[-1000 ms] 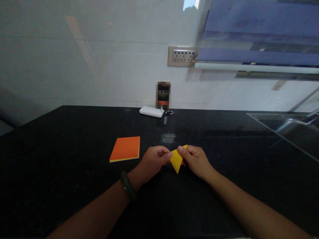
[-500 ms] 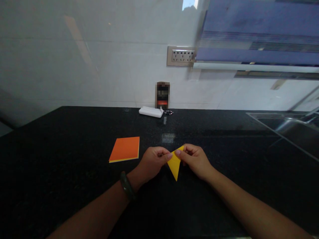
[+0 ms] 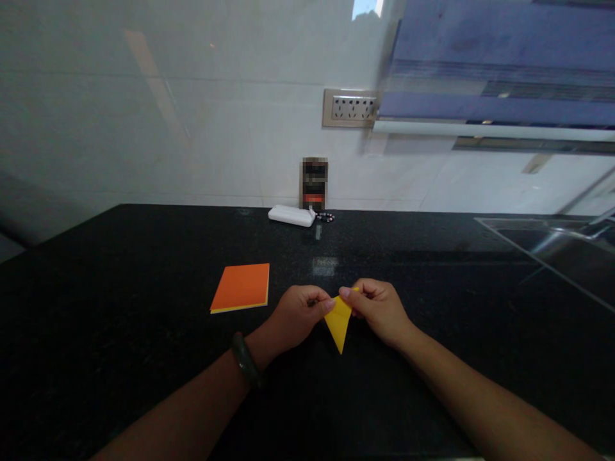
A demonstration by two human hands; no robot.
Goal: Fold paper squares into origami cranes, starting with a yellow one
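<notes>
A folded piece of yellow paper [image 3: 339,325] hangs between my two hands, its pointed end facing down towards me. My left hand [image 3: 302,315] pinches its upper left edge between thumb and fingers; a dark green bangle [image 3: 246,360] circles that wrist. On the upper right edge, my right hand [image 3: 382,310] is closed with the thumb on the front and the fingers behind. Both sets of fingertips cover part of the paper's top. Left of my hands lies a stack of square paper [image 3: 243,286], orange on top with yellow showing beneath.
The black countertop [image 3: 144,269] runs back to a tiled wall. A white oblong case [image 3: 291,216] with a beaded strap lies near a blurred upright phone-like object [image 3: 314,182]. A metal-edged sink [image 3: 552,240] is at the right. Above hang a wall socket [image 3: 354,107] and a purple-blue panel [image 3: 500,64].
Both hands and the yellow paper have shifted slightly down and to the right. Each hand keeps its pinch; the orange stack lies where it was.
</notes>
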